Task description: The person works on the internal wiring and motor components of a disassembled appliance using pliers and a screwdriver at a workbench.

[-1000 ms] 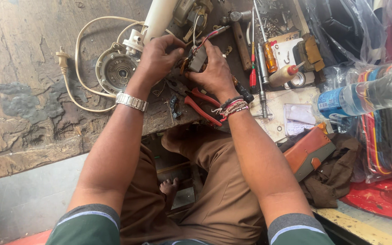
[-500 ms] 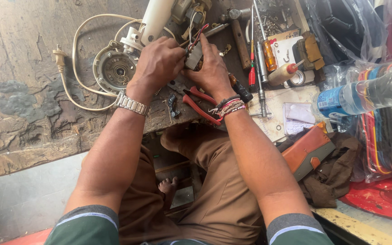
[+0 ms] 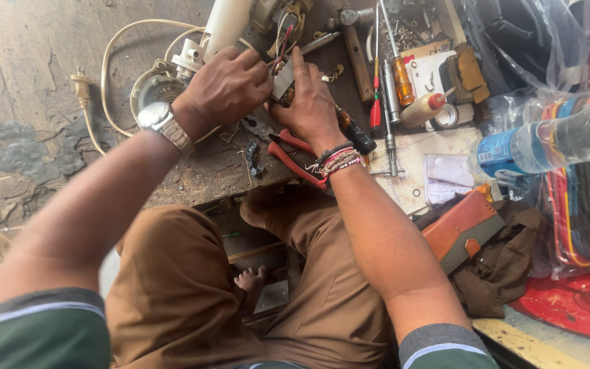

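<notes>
My left hand (image 3: pixel 225 87), with a metal watch on the wrist, and my right hand (image 3: pixel 310 104), with bead bracelets, both grip a small motor part (image 3: pixel 283 83) with red and black wires, held over the worn wooden bench (image 3: pixel 29 89). The part sits between my fingers, mostly hidden by them. Red-handled pliers (image 3: pixel 293 156) lie on the bench just under my right wrist. A white appliance body (image 3: pixel 225 26) and a round metal motor housing (image 3: pixel 153 87) lie beside my left hand.
A white power cord with plug (image 3: pixel 80 85) loops at the left. Screwdrivers (image 3: pixel 377 102), a hammer (image 3: pixel 355 48), a small oil bottle (image 3: pixel 421 109) and a paper sheet (image 3: pixel 414 160) lie to the right. A plastic water bottle (image 3: pixel 548 140) and an orange pouch (image 3: pixel 462 225) are at the far right.
The camera has moved closer and lower over the bench. Both hands stay on the small part, with the fingers shifting slightly around it.
</notes>
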